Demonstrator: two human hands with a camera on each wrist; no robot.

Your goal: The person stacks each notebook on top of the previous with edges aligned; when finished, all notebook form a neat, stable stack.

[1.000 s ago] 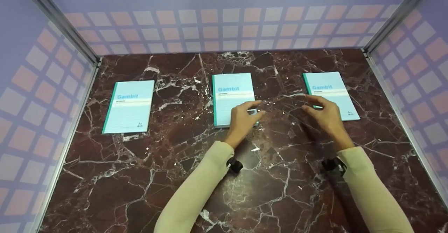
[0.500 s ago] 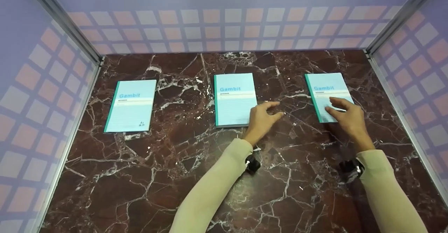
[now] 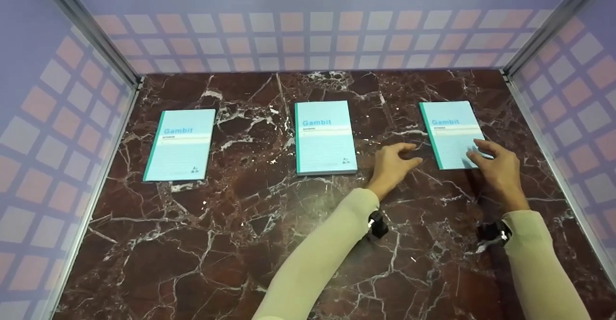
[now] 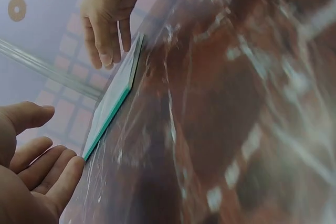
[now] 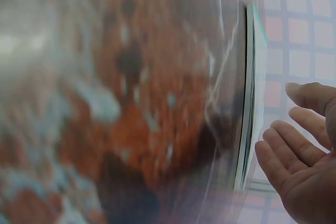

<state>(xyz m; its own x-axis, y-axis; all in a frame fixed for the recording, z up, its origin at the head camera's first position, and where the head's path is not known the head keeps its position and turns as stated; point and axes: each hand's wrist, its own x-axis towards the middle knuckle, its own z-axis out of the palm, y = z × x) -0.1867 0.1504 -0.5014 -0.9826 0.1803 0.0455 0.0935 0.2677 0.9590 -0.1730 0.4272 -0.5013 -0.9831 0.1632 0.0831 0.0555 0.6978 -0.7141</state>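
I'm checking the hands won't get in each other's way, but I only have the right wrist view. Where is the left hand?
Observer: In the head view, the left hand shows in the gap between the middle notebook and the right notebook.
Operator: Is it carrying anything?
Observer: No, there is nothing between its thumb and fingers.
Operator: I make out one notebook, edge-on. How many are out there?
Observer: Three: besides those two, the left notebook lies flat at the far left of the row.
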